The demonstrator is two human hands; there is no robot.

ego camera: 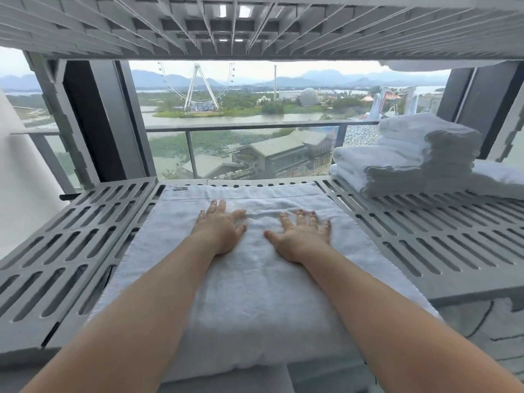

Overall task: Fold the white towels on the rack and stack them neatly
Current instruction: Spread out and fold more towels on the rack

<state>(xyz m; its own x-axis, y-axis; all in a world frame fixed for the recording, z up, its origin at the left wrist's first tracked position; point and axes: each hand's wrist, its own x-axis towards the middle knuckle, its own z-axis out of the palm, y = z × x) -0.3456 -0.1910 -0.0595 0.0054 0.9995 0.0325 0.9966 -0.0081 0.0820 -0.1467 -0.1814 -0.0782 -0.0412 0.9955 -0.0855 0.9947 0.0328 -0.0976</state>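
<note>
A person leans over the grey slotted plastic rack shelf (425, 236) and flattens a white terry towel (255, 293) laid along its middle. The towel runs from near the shelf's far edge to its front edge, where the near end laps over and hangs down.

Both hands lie palm-down on the cloth with fingers spread and nothing pinched: the left hand (219, 229) toward the far left of the towel, the right hand (300, 236) just beside it, with a low ridge of cloth between them.

An uneven pile of folded white towels (411, 154) sits at the shelf's far right corner, well apart from the hands. A second slotted grey shelf (255, 24) hangs overhead, and a window behind the rack looks onto a white Ferris wheel (198, 86).

The overhanging end looks like the weak spot: a hard push toward the front edge could drag the towel off. Folding over that ridge would likely leave a crooked edge, and the lopsided pile may lean when another towel lands on it.
</note>
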